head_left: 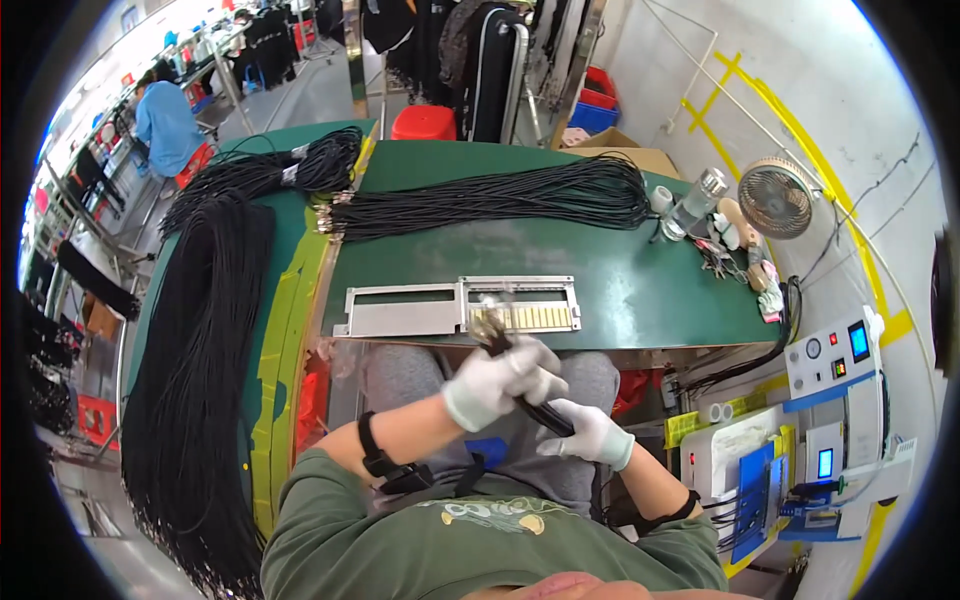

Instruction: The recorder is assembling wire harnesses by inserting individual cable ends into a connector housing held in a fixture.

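A short bundle of black cables (pixel 548 416) slants across my lap, its metal connector ends (pixel 487 322) pointing away from me and blurred. My left hand (pixel 502 384), in a white glove, is wrapped round the middle of the bundle. Lower down, my white-gloved right hand (pixel 592 436) grips the near end, with its fingertips partly hidden. Just beyond the hands, a flat metal fixture (pixel 405 318) lies along the near edge of the green table (pixel 640 285). Its right half carries a row of brass-coloured strips (pixel 540 317). The connector ends overlap the fixture's middle in view.
Long black cables (pixel 490 203) lie across the table's far side, and a thick heap (pixel 205 330) hangs at left. A glass bottle (pixel 693 205) and small fan (pixel 776 198) stand at far right. Machines (pixel 735 455) sit at my right. A person in blue (pixel 168 127) sits far left.
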`<state>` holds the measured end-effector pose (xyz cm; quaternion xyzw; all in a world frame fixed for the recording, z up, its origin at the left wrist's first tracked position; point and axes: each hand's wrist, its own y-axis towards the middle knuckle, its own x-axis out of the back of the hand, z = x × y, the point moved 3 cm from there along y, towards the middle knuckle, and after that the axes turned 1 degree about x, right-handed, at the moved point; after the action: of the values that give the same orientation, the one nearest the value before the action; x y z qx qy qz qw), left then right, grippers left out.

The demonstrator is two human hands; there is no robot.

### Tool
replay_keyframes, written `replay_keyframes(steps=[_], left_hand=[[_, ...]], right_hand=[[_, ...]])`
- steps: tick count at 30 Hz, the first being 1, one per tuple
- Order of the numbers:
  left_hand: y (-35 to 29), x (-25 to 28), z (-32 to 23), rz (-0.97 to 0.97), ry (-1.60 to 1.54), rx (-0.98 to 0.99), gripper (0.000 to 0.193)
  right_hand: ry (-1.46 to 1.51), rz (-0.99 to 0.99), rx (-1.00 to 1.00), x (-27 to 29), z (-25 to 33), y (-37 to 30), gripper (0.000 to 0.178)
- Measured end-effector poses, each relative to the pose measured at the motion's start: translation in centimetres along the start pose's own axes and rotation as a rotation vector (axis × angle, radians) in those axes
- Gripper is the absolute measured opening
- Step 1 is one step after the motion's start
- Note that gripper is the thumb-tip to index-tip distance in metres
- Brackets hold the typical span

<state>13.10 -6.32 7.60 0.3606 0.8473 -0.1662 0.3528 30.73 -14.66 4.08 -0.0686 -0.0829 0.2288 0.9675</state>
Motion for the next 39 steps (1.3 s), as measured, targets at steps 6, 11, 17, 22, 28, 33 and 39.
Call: replay_keyframes(steps=[6,11,17,22,28,33,39], left_hand=[[-0.9,10.8,-13.7,-0.12,-0.323,-0.503,0.042],[-2.6,18.8,-18.1,-0.528,-0.254,-0.632,0.04],[0.9,26.4,-20.5,-0.723,0.037,-0.366,0.047],[-0.9,25.7,-16.1,-0.684,1.549,-0.058,0.026],[-5.5,22.0,-14.7,-0.538,2.021,-0.176,0.02],[-6.3,17.7,-11.5,-0.517,1.948,0.099,0.02],[-14.0,14.3,-13.2,-0.721,1.831,-0.021,0.02]], right_hand=[[-1.086,-0.792,0.022,11.8,-0.8,-3.4,0.036],[-1.639,-0.63,0.183,17.8,10.0,7.5,0.017],[-1.784,-0.695,0.235,23.6,10.0,22.4,0.045],[-1.403,-0.455,0.218,19.6,2.5,23.3,0.077],[-1.22,-0.037,0.535,4.8,1.3,19.7,0.076],[-1.244,-0.103,0.475,7.4,0.3,19.2,0.07],[-1.139,-0.159,0.547,7.4,-2.0,23.2,0.064]])
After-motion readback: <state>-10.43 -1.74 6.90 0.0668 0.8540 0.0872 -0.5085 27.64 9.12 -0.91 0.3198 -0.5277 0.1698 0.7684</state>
